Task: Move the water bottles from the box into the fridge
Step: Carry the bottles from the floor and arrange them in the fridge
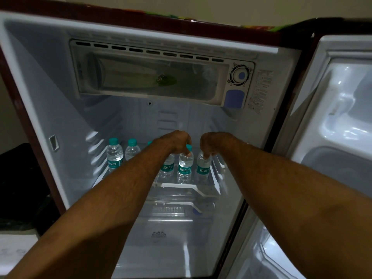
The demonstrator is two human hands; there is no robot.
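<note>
Left hand [177, 140] and right hand [209, 142] each pinching a bottle neck [203, 158] on the fridge shelf [181, 185]. Risk then: nudging the near bottle [184, 168], toppling the crowded row.

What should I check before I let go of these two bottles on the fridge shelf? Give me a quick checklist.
1. Right hand grip: fingers around the neck of the rightmost clear plastic water bottle with a teal label: ok.
2. Left hand grip on the neighbouring teal-capped bottle: ok.
3. Both bottles upright: the left one ok, the right one leans a little: not ok.
4. Bottle bases resting on the clear glass shelf: cannot tell.
5. White fridge door open, out of the way: ok.
</note>
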